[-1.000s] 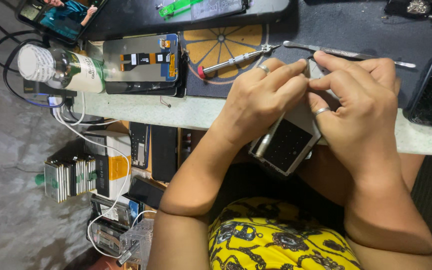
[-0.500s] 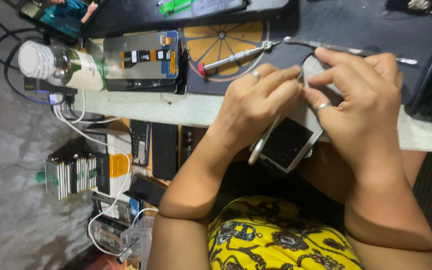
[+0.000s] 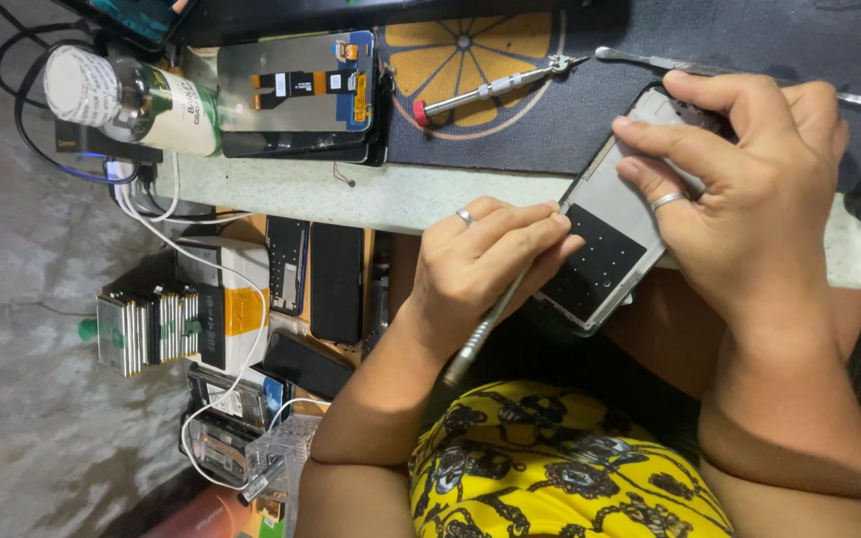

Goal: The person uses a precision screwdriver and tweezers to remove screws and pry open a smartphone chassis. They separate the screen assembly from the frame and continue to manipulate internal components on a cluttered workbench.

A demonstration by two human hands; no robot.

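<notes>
My right hand (image 3: 749,189) grips an opened phone frame (image 3: 600,239) by its upper end and holds it tilted over the desk's front edge. The frame's grey inner side, with a dark perforated patch, faces me. My left hand (image 3: 490,264) pinches a thin metal tool with a knurled handle (image 3: 480,334). The tool's tip rests at the frame's left edge. Each hand wears a ring.
On the dark mat (image 3: 570,120) lie a red-capped screwdriver (image 3: 490,88) and metal tweezers (image 3: 660,63). A loose phone screen with a flex cable (image 3: 296,85) and a capped bottle (image 3: 132,95) sit at the left. Below the desk edge (image 3: 351,194) are phones, stacked batteries (image 3: 142,329) and white cables.
My hands were bunched together over the frame and have drawn apart. The frame has turned to show its inner side, and my left hand has dropped lower with the tool.
</notes>
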